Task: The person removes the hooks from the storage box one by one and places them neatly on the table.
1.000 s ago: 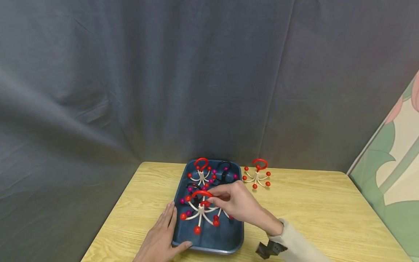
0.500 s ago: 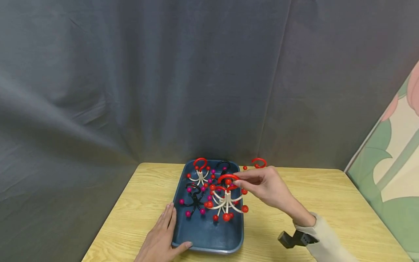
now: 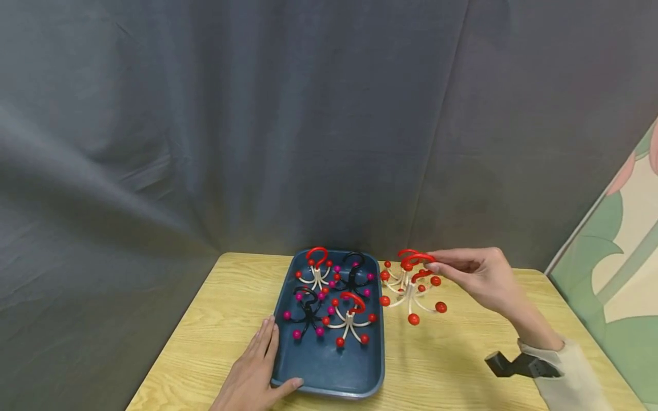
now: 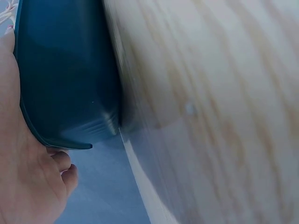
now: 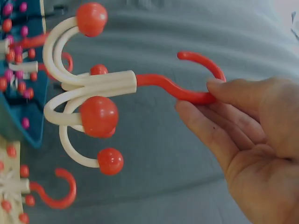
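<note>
My right hand point(image 3: 485, 282) pinches the red hook end of a small white hanger point(image 3: 410, 290) with red ball-tipped arms, between thumb and fingertips. It hangs in the air to the right of the dark blue tray point(image 3: 329, 394), and the right wrist view shows its white stem point(image 5: 110, 81) and curved arms sideways. My left hand point(image 3: 251, 365) rests with straight fingers along the tray's left side, thumb at the near rim. Inside the tray are two white hangers, a near one point(image 3: 350, 321) and a far one point(image 3: 317, 275), and two black hangers point(image 3: 308, 310) with magenta balls.
Another red-and-white hanger point(image 3: 393, 273) stands on the wooden table point(image 3: 462, 348) right of the tray's far end, partly covered by the held one in the head view. A grey curtain point(image 3: 319, 125) hangs behind the table. A patterned panel point(image 3: 622, 257) is at the right.
My right hand has carried the held hanger from over the tray rightward to beyond its right side, uncovering the near white hanger in the tray. The left hand stays in place.
</note>
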`<state>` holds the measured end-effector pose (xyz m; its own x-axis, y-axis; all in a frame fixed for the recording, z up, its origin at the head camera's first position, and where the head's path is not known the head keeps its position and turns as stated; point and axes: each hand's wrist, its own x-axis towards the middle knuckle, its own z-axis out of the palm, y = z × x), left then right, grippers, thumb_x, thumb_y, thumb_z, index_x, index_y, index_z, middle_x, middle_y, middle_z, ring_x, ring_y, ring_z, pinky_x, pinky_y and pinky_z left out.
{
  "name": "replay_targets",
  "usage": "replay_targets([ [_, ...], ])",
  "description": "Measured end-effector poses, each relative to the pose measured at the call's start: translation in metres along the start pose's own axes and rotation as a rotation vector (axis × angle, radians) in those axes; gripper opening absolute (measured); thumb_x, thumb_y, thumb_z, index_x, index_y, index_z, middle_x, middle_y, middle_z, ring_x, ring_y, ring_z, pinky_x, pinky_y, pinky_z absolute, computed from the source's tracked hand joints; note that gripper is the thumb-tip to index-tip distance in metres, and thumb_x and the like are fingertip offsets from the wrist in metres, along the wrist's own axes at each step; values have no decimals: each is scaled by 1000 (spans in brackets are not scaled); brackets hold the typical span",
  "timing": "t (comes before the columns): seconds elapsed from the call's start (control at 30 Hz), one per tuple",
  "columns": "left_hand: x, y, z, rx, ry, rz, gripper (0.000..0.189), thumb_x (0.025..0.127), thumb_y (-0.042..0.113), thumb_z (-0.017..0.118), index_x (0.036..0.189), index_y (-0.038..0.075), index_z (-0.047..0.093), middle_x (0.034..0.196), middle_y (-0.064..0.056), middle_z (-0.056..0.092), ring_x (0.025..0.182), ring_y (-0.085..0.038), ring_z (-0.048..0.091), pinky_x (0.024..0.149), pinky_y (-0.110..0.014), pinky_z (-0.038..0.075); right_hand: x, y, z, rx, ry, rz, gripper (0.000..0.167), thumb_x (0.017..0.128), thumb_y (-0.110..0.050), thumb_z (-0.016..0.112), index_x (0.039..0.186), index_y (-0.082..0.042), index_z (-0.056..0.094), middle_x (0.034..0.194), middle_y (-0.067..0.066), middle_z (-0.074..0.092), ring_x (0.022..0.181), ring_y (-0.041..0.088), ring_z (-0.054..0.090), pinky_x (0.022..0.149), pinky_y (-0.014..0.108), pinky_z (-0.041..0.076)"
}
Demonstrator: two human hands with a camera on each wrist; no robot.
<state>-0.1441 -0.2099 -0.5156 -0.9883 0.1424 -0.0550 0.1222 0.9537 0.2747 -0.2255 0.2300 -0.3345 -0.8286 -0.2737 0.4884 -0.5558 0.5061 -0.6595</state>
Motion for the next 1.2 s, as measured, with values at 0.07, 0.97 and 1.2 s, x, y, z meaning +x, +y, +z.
replay_targets([
  [0.07,0,0,-1,4,5,4,127,80,96,48,167,6,27,178,-14,17,165,-34,20,132,-54,28,-1,9,-8,-34,15,15,23,87,-7,85,109,-11,84,85,-12,82,64,-4,69,42,25,31],
  [0.97,0,-1,1,-5,13,8,128,79,95,52,166,5,27,177,-14,18,164,-33,22,131,-54,30,-15,128,-52,-205,35,321,42,94,-36,80,126,-9,78,101,-15,81,87,-25,56,67,16,51],
  [1.2,0,-2,3,-10,27,21,126,81,94,51,167,5,27,178,-13,18,164,-33,22,130,-53,31,-20,158,-45,-194,52,384,46,97,-41,76,129,-8,76,103,-13,81,87,-27,53,68,13,50],
])
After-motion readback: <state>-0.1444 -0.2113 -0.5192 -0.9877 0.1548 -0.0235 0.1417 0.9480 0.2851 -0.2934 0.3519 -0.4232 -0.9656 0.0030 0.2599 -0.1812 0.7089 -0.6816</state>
